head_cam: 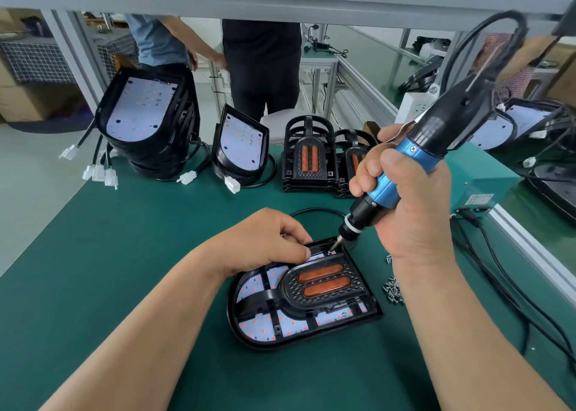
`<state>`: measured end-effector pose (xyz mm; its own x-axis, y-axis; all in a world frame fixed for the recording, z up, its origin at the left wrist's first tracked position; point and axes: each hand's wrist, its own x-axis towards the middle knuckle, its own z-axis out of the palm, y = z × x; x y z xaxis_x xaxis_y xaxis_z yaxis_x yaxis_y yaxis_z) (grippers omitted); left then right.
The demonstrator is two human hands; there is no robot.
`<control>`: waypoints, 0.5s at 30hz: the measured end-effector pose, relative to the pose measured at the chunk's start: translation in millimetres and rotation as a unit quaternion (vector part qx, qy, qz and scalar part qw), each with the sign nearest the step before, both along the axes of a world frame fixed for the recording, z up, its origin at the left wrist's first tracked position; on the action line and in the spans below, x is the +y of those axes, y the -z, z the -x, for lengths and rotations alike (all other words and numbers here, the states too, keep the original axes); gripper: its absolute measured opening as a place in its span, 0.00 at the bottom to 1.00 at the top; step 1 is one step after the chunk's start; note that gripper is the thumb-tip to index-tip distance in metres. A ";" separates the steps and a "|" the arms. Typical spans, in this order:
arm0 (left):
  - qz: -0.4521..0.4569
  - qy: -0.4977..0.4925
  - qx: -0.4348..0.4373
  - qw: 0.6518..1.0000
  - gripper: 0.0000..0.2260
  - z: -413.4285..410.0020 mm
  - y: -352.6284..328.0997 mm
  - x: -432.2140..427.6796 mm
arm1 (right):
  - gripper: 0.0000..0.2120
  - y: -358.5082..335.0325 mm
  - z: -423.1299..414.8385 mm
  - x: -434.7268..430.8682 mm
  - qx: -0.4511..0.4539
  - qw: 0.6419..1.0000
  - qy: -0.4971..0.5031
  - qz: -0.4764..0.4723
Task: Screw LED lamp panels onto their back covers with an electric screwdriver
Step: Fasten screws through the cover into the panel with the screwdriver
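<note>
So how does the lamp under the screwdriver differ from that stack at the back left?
The lamp under the screwdriver lies flat on the green mat; the stack leans tilted. The near lamp has a black frame with orange strips over its white board; the stack's top board is bare. Both have black rounded shells and white boards.

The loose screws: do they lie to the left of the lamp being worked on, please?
No, the screws lie on the mat right of the lamp.

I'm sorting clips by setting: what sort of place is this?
Most likely a factory assembly bench for LED lamps: stacks of identical lamp units on a green mat, a pile of loose screws, and a corded electric screwdriver in the right hand.
</note>
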<state>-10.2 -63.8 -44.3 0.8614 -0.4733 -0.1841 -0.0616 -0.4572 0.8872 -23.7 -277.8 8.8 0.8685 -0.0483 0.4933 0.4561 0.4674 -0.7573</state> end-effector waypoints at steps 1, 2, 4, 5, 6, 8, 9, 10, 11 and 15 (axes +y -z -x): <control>-0.006 0.002 -0.006 1.000 0.02 0.4 -0.4 -0.9 | 0.11 0.0 -0.1 0.3 0.006 1.000 0.004 -0.001; -0.012 0.004 -0.012 1.000 0.01 0.6 -0.9 -1.5 | 0.10 -0.1 -0.1 0.5 0.012 1.000 0.008 -0.002; -0.020 0.007 -0.024 0.999 0.00 0.2 -1.1 -2.3 | 0.09 -0.3 0.0 1.0 0.024 1.000 0.015 -0.001; -0.021 0.006 -0.028 0.999 0.00 -0.2 -0.7 -2.6 | 0.08 -0.8 -0.1 1.5 0.029 0.999 0.019 0.001; -0.020 0.005 -0.033 0.999 0.01 -0.6 0.0 -2.6 | 0.07 -1.4 0.0 2.2 0.032 0.999 0.023 0.004; -0.019 0.002 -0.037 0.999 0.01 -1.0 1.7 -2.4 | 0.06 -2.9 -0.2 4.0 0.037 0.999 0.026 0.010; -0.019 0.002 -0.038 0.999 0.01 -1.2 2.3 -2.5 | 0.06 -3.1 -0.2 4.8 0.038 0.999 0.027 0.013; -0.019 0.001 -0.039 0.999 0.01 -1.3 2.9 -2.7 | 0.06 -3.2 0.0 5.2 0.039 0.999 0.027 0.016; -0.019 0.002 -0.041 0.999 0.01 -1.5 3.1 -3.2 | 0.06 -3.3 0.1 5.4 0.039 0.999 0.027 0.019; -0.023 0.002 -0.051 0.998 0.01 -0.9 2.0 -5.2 | 0.07 -2.6 -1.0 4.7 0.042 0.998 0.027 0.039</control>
